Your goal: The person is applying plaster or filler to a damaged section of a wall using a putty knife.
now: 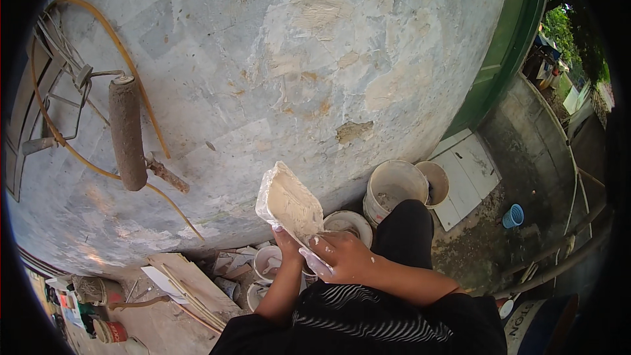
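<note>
A white, plaster-crusted tray is tilted up in front of me, with beige wet plaster spread inside it. My left hand is closed on its lower left edge, the thumb against the side. At the near end of the tray, my right hand has its fingers bent over the plaster. White smears mark its skin; whatever it may be gripping is hidden. Beyond the tray rises a worn pale-blue wall with rough plaster patches and a chipped brown hole.
Buckets stand by the wall foot to the right, beside white boards and a green door. A dirty paint roller and yellow hose are at left. Planks lie lower left. A blue basket sits right.
</note>
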A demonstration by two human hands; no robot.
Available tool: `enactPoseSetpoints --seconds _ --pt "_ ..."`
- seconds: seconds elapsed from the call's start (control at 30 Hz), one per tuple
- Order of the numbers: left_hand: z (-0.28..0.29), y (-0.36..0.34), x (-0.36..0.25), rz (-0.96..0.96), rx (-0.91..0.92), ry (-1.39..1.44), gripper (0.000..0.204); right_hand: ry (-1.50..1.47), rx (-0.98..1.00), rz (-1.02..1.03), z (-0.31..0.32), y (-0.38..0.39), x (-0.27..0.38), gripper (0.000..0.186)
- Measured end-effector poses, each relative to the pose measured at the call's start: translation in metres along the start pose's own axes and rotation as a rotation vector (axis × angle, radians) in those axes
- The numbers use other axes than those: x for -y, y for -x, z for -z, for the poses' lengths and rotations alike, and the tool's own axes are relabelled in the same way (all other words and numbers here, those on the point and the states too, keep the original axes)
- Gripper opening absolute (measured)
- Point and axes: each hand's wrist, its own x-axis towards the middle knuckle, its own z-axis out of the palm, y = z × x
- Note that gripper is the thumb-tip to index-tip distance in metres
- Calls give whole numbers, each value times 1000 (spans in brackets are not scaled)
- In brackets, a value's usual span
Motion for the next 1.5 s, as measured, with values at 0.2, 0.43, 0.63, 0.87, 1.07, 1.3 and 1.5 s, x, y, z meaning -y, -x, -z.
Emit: enactPoseSetpoints --seconds 0.2,0.43,0.63,0.87,1.07,1.3,1.5 --pt "-21 -7 -35 35 -79 270 78 -82 28 64 13 0 9 33" --pt "-11 -15 -65 -136 185 559 77 -635 -112 -681 36 -1 -6 17" --pt "-7 -22 -57 -117 181 527 77 -980 -280 -760 19 -1 1 18" --pt "-13 -11 -44 -99 191 494 77 -969 -115 -654 11 -9 8 16" --pt "-16 -12 -44 -88 193 464 77 -1061 -128 -735 9 -10 13 16" --pt "-18 -14 -41 -53 206 436 77 -1093 -132 -824 8 -3 10 16" --pt "-16 -9 -41 -22 219 410 77 -1102 -111 -806 5 4 8 17"
